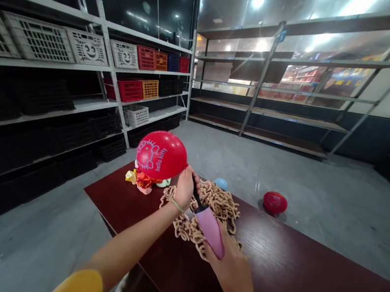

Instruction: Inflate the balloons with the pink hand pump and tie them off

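Note:
A red balloon [173,160] with a printed cat face and "hello kitty" lettering is inflated at the end of a hand pump. My left hand [185,187] is closed around the balloon's neck and the pump's black nozzle end. The pump's pink barrel [210,229] slants down toward me, and my right hand [231,256] wraps round its lower part. Beneath both hands lies a heap of beige knotted rope or chain-like strands [221,202] on the dark red table [290,266]. Several limp, colourful balloons [146,181] lie at the table's far left, partly behind the inflated one.
On the floor beyond the table sits another red balloon [275,203]. A light blue balloon [221,184] shows behind the heap. Shelves with crates [126,54] line the left, and a metal rack [258,82] stands at the back.

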`<act>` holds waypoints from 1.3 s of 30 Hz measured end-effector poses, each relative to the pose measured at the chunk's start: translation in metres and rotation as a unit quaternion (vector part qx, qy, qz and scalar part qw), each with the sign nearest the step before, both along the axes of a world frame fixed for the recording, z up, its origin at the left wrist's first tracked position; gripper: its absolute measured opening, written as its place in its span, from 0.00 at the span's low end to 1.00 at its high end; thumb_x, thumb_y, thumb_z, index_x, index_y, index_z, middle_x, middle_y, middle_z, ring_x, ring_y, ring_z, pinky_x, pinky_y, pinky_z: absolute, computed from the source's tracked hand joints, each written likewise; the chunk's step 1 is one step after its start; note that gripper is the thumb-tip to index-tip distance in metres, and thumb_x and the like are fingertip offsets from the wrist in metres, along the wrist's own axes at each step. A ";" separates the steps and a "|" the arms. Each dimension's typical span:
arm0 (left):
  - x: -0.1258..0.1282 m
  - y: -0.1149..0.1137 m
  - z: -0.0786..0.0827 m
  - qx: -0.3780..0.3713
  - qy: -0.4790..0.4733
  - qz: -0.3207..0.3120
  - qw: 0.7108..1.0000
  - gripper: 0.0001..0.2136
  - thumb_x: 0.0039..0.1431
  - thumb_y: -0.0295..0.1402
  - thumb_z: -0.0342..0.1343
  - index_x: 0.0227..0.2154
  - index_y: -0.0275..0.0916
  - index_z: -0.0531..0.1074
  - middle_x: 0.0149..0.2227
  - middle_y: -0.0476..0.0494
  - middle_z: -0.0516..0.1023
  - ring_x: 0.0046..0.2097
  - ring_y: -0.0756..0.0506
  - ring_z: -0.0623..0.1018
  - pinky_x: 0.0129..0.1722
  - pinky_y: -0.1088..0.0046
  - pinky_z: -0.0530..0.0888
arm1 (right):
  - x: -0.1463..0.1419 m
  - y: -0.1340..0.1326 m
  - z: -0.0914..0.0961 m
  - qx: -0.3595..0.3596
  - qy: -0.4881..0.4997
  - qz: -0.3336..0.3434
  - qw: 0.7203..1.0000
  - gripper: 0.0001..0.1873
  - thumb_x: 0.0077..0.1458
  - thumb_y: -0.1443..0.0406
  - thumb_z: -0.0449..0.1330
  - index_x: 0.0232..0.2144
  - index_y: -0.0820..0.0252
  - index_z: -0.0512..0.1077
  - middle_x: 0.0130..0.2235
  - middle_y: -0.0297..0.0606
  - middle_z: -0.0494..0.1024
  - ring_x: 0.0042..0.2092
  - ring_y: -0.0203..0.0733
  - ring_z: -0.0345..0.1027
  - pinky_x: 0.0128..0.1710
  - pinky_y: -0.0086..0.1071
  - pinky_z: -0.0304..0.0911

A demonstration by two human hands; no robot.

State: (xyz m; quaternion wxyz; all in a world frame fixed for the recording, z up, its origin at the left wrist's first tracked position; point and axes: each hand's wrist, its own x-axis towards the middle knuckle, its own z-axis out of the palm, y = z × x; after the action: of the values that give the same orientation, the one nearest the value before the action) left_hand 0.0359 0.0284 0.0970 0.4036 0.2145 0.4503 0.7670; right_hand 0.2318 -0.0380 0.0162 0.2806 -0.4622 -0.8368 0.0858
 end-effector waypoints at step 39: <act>-0.068 0.039 0.024 -0.063 0.039 0.044 0.996 0.10 0.64 0.40 0.46 0.30 0.41 0.59 0.20 0.56 0.62 0.15 0.54 0.63 0.14 0.81 0.58 | -0.011 -0.009 0.002 -0.121 0.083 0.067 0.987 0.30 0.59 0.57 0.56 0.62 0.56 0.62 0.57 0.42 0.74 0.57 0.49 0.70 0.56 0.42 0.66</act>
State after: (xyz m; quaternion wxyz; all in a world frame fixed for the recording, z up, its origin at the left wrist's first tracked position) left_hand -0.0320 0.0670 0.1215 0.3649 0.1983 0.5217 0.7452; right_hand 0.2208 -0.0472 0.0186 0.2852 -0.4272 -0.8229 0.2430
